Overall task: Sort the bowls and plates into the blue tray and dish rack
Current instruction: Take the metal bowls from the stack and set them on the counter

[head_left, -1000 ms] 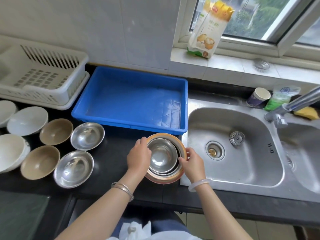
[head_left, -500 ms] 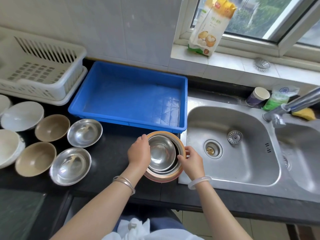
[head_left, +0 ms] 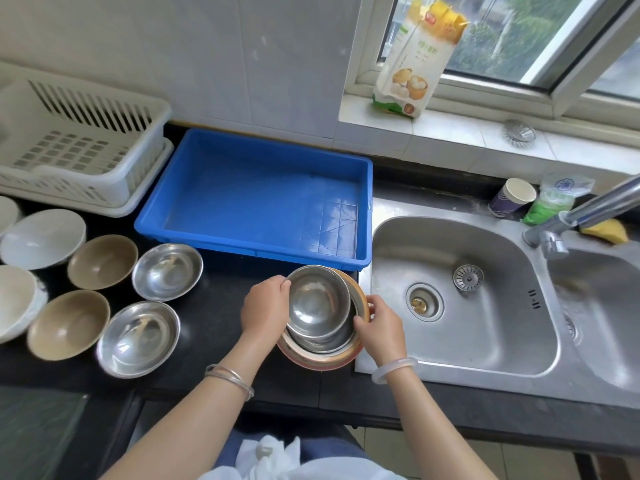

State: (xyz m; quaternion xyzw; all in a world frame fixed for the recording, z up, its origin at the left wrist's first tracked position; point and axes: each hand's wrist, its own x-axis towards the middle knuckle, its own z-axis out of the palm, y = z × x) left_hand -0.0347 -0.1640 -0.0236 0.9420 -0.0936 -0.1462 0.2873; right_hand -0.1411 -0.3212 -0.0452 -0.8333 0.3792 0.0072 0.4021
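Hands [head_left: 322,315] around nested steel bowls [head_left: 317,304]

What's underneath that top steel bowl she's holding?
The top steel bowl sits tilted in a second steel bowl, which is nested in an orange-rimmed bowl. Whether more dishes lie between them or below is covered.

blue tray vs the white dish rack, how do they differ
The blue tray is solid-walled and shallow; the white dish rack has slotted walls, a gridded floor and stands taller. The tray sits next to the sink; the rack is farther left, by the wall. Both are rectangular plastic and hold no dishes.
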